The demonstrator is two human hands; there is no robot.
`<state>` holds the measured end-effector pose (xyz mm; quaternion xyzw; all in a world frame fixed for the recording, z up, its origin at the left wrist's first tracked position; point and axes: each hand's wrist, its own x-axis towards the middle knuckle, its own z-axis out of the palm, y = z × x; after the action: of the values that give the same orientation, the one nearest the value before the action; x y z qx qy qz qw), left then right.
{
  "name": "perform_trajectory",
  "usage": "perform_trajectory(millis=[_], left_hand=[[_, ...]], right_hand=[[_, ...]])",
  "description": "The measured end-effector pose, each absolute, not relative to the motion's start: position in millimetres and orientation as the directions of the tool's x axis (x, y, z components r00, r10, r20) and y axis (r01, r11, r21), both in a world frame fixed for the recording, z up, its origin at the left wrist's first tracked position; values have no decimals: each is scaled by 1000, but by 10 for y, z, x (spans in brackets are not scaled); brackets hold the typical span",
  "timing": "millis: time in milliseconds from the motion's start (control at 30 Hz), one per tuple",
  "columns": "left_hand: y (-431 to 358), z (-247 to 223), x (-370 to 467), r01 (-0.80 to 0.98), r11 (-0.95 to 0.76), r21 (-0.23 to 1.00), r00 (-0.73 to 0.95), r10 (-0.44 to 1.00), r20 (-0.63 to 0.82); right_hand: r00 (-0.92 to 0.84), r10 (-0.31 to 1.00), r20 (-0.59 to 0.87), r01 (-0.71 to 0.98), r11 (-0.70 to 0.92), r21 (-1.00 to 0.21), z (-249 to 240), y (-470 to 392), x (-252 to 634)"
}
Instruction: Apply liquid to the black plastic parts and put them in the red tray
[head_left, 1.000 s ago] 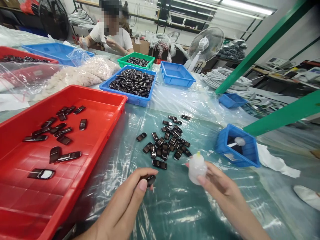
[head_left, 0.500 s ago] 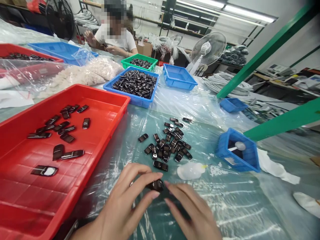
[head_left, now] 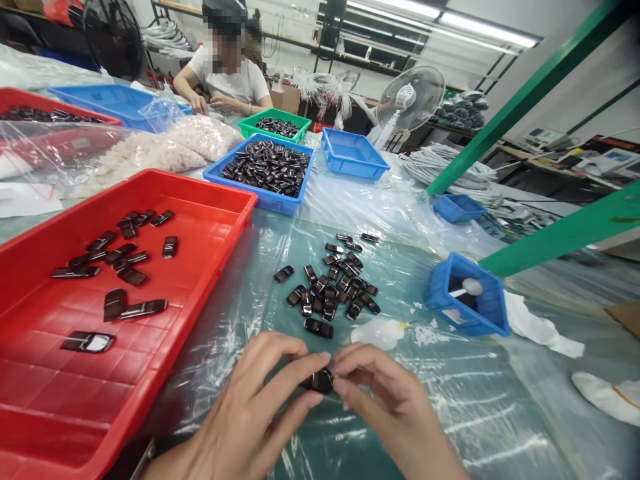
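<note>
A glossy black part [head_left: 320,381] is pinched between the thumb and fingers of my left hand [head_left: 260,400], low in the middle of the view. My right hand [head_left: 387,393] touches the right end of this part, its thumb and index finger pressed close together; whether anything small sits between them is hidden. Just beyond my hands lies another black part [head_left: 319,328], and behind it a loose pile of similar parts [head_left: 335,283]. A white squeeze bottle [head_left: 379,333] with a yellow tip lies beyond my right hand.
To the left stands a large red tray [head_left: 200,267] with scattered black parts. A full blue tray [head_left: 260,200] and a green tray [head_left: 303,132] stand behind. At right are a blue bin [head_left: 467,310] and green posts [head_left: 565,233]. A person [head_left: 230,80] sits opposite.
My right hand's fingers have closed together and moved in against the part. My left hand still holds it. The person opposite has lowered a raised hand.
</note>
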<state>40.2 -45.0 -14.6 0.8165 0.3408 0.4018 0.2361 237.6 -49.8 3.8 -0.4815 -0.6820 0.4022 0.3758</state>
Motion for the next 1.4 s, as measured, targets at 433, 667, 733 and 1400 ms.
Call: perform_trajectory(millis=[433,667,733,1400], left_hand=[[-422,-198,422,284,-754,592,482,647,592],[-480,-174,466,284,-805,521,491,589,642],[-540,-97,470,385,-810,442,457,584,671],[-311,-415,817,851,-519,-76,496,750,438]], right_hand=[[-398,816,-419,-328,-553,-765,247,-502,2365],[-463,795,-392,-336,-567,-752,-11,-520,2298],[-447,808,-383,-318,-544,-776,-11,-539,2289],[257,955,147,335,55,-941,-143,-451,2733]])
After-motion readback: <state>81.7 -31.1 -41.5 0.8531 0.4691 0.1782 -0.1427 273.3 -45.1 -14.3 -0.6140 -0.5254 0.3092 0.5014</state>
